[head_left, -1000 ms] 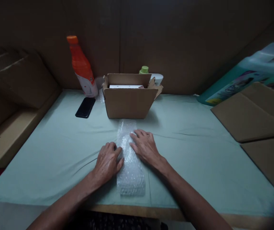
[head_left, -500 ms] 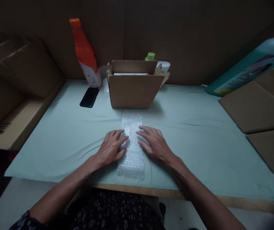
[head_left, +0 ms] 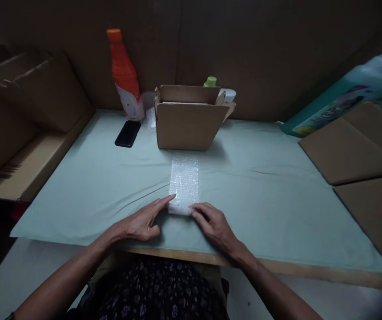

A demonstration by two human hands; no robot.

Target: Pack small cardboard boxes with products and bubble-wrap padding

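Head view, left hand [head_left: 140, 223] loosely spread, right hand [head_left: 216, 226] pinching bubble wrap [head_left: 184, 178] at near edge, cloth [head_left: 271, 204] wide either side

Pale green cloth [head_left: 267, 213], red-and-white bottle [head_left: 124, 71], black floral garment [head_left: 159, 289]

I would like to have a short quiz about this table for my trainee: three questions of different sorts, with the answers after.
1. True or false: the phone lies to the left of the box.

2. Fill in the colour: the bottle standing behind the phone has an ____ cap.

3. Choose one. Which thing is the right hand touching?
A) the phone
B) the bubble wrap
C) the box

Key: 1. True. 2. Orange. 3. B.
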